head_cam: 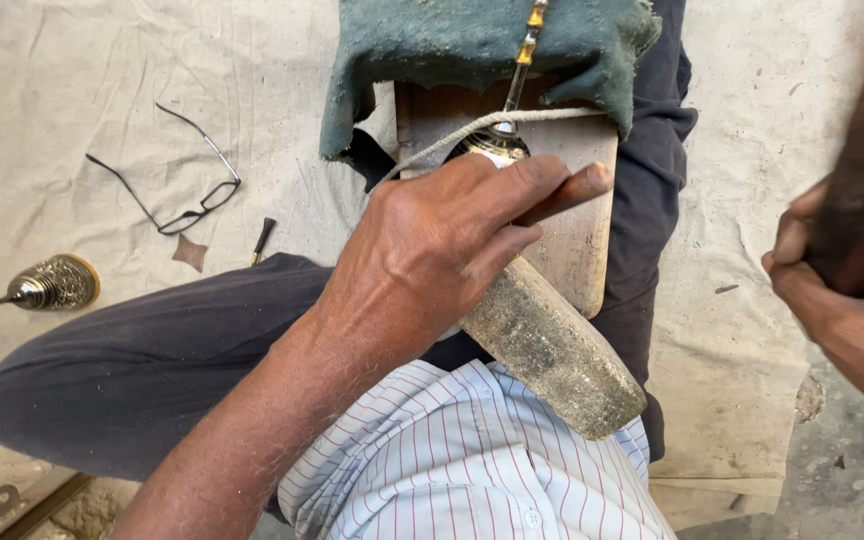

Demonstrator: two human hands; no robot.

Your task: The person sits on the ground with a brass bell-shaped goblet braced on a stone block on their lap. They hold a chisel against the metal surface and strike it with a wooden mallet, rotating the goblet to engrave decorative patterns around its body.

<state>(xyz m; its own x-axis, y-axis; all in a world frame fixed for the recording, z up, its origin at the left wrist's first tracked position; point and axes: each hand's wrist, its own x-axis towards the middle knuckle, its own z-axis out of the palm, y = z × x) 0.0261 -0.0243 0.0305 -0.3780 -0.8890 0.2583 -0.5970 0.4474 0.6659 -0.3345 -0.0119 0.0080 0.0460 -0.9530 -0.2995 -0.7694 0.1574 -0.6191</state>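
Observation:
My left hand (432, 250) rests on a wooden board (577, 250) that lies across my lap. It pinches a short reddish-brown rod (567, 193) between thumb and fingers. It also presses on a shiny engraved metal piece (492, 145), whose thin gold-beaded stem (525, 45) runs up over a green cloth (452, 45). A pale cord (472, 128) crosses the board by the piece. A rough grey block (552, 350) slants from under the hand toward my striped shirt. My right hand (827, 285) hovers at the right edge, blurred, fingers curled; anything inside it is hidden.
I sit cross-legged in dark trousers on a beige canvas sheet (72, 100). On it to the left lie thin-framed eyeglasses (187, 190), a small dark tool (263, 240), a brown scrap (190, 252) and a brass engraved ornament on a stem (52, 283).

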